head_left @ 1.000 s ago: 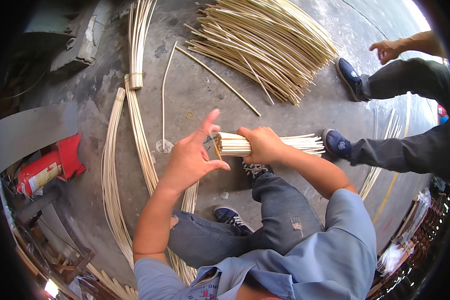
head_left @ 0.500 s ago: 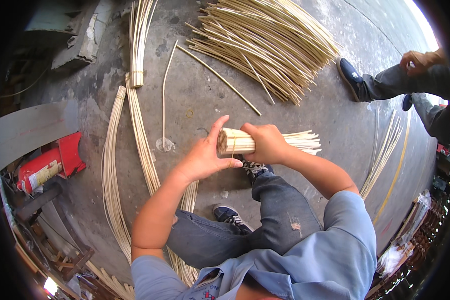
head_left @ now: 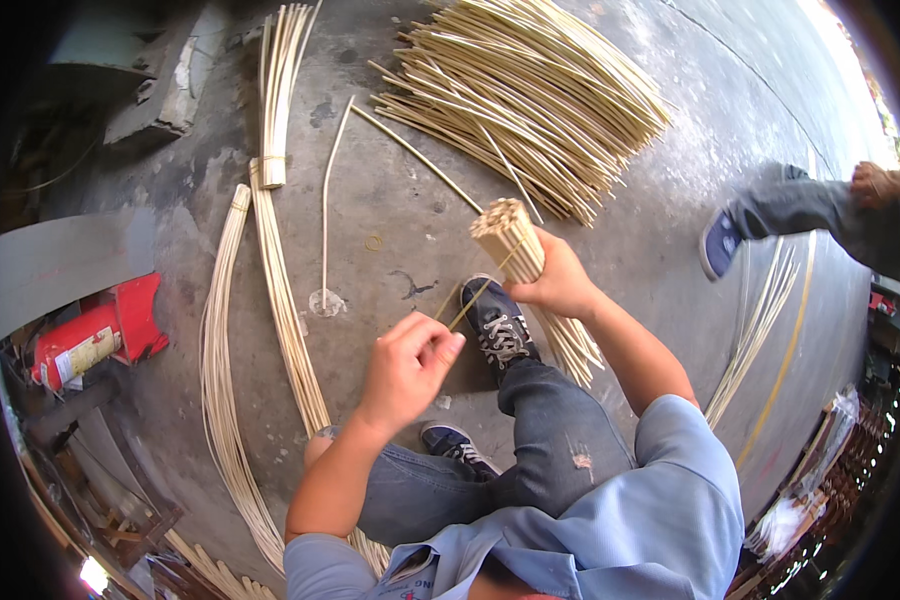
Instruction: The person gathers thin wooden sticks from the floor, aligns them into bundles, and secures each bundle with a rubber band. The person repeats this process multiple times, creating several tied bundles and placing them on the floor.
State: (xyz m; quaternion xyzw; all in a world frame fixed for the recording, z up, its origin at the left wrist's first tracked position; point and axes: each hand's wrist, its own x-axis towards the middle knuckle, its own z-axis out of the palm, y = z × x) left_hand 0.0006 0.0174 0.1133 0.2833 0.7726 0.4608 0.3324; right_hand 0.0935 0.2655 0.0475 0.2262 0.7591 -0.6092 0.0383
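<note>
My right hand (head_left: 562,280) is wrapped around a bundle of thin pale cane rods (head_left: 510,236), tilted so its cut ends face up. The lower rods (head_left: 568,345) fan out below that hand toward my knee. A yellowish rubber band (head_left: 473,305) loops over the bundle near its top end and stretches down to the left. My left hand (head_left: 410,365) is closed on the other end of this band, with its fingers curled and thumb pressed in. Beyond the hands, a large pile of loose rods (head_left: 530,100) lies on the floor.
Tied bundles of rods (head_left: 228,330) lie along the left, another (head_left: 275,110) behind them. Two single rods lie near a loose rubber band (head_left: 373,243). A red fire extinguisher (head_left: 78,343) is at far left. At right, a co-worker's leg and shoe (head_left: 720,243) stand near more rods (head_left: 760,330).
My left hand has drawn down and away from the bundle's end, stretching the band. The bundle has tipped from lying sideways to end-up. The co-worker's foot has shifted nearer.
</note>
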